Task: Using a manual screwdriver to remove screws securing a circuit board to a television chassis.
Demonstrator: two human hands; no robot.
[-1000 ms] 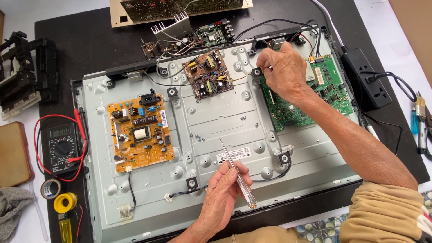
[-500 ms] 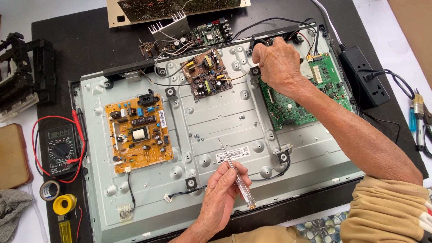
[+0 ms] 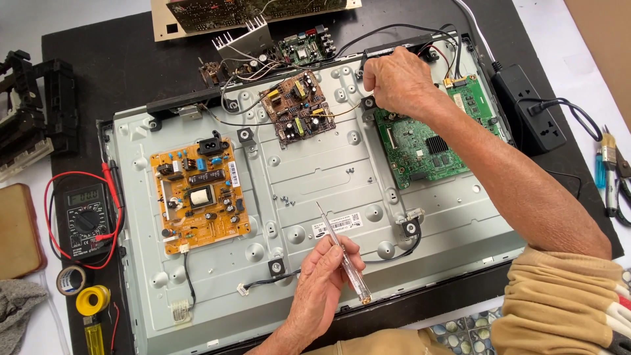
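Note:
A grey metal back panel (image 3: pixel 315 171) of a flat screen lies open on a black mat. It carries an orange power board (image 3: pixel 200 194), a small brown board (image 3: pixel 296 108) and a green main board (image 3: pixel 420 141). My right hand (image 3: pixel 401 82) reaches to the panel's top edge beside the green board, its fingers pinched on a black wire (image 3: pixel 363 60). My left hand (image 3: pixel 319 289) rests at the panel's near edge and holds a clear-handled screwdriver (image 3: pixel 342 253), tip pointing up and left over the metal.
A multimeter (image 3: pixel 85 217) with red leads, a grey tape roll (image 3: pixel 69 279) and a yellow roll (image 3: pixel 92 299) lie left of the panel. A black power strip (image 3: pixel 526 108) and hand tools (image 3: pixel 611 171) lie to the right. Loose screws (image 3: pixel 284 198) sit mid-panel. More circuit boards (image 3: pixel 302 46) lie behind.
My right hand has moved a little up and left, off the green board's corner to the wire at the panel's top edge. My left hand and the screwdriver have stayed put.

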